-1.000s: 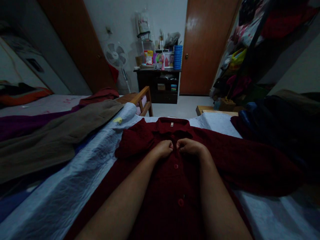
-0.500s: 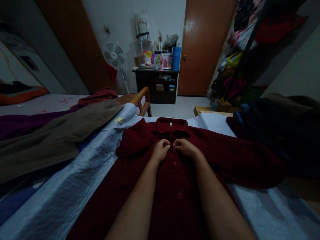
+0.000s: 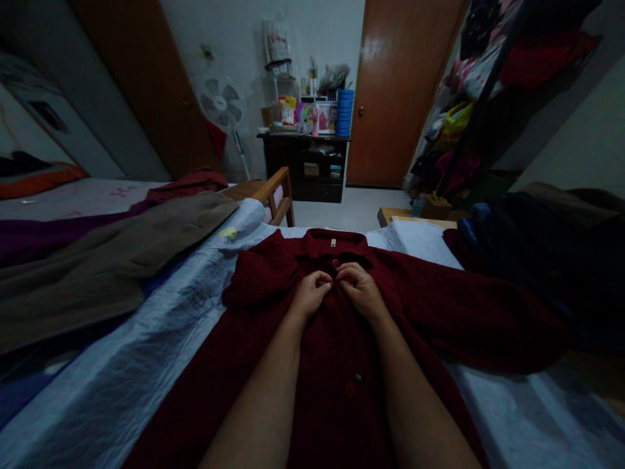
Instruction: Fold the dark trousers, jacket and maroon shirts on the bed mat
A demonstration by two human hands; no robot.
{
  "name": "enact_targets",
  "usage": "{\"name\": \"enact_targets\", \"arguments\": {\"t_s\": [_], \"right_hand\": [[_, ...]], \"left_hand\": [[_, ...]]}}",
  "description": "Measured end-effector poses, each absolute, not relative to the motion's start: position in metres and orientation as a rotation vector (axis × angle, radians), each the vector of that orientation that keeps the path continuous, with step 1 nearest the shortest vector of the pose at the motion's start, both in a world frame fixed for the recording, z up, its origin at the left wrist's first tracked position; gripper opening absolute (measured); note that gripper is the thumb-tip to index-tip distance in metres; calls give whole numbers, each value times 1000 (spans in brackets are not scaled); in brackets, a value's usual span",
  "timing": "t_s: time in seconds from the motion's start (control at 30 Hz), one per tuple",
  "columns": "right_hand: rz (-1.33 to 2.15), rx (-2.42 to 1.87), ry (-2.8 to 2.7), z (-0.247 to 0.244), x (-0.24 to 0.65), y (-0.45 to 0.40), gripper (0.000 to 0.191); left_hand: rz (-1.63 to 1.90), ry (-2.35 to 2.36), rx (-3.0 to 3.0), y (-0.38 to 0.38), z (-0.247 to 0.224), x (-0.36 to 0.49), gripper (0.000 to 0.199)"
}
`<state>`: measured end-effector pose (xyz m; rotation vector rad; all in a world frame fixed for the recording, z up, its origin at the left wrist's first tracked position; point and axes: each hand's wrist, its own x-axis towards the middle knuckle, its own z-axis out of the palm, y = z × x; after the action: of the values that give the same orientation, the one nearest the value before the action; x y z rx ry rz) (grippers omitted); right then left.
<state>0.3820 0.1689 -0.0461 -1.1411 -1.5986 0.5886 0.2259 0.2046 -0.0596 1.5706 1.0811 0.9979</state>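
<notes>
A dark red buttoned garment point(image 3: 263, 352) lies face up with its collar point(image 3: 336, 242) at the far end and its sleeves spread to both sides. My left hand point(image 3: 312, 292) pinches the left edge of the front opening below the collar. Across from it, my right hand point(image 3: 357, 285) has its fingertips closed on the other edge, just under the top button point(image 3: 335, 263). Both sets of fingertips nearly meet. A lower button point(image 3: 351, 390) shows faintly between my forearms.
Light blue padded cloth point(image 3: 122, 352) lies under the garment. Brown clothing point(image 3: 112, 241) is piled at the left, dark clothes point(image 3: 551, 247) at the right. A wooden chair point(image 3: 278, 195), a fan point(image 3: 222, 104) and a dark cabinet point(image 3: 303, 166) stand beyond.
My right hand has turned, its fingers now pointing up and left across the opening. My left hand has shifted slightly left. The top button shows more clearly, while the button below my hands has faded from sight.
</notes>
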Motion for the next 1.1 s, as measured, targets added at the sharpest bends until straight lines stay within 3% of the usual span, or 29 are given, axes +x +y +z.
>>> {"name": "enact_targets", "arguments": {"t_s": [0.6,1.1], "right_hand": [[537,-1370,-1815,-57,379,173,25],[504,-1428,-1939,-63,382,174,18]], "left_hand": [[1004,1007,1302,207,-57,228,17],[899,988,1388,204,-51,224,19]]}}
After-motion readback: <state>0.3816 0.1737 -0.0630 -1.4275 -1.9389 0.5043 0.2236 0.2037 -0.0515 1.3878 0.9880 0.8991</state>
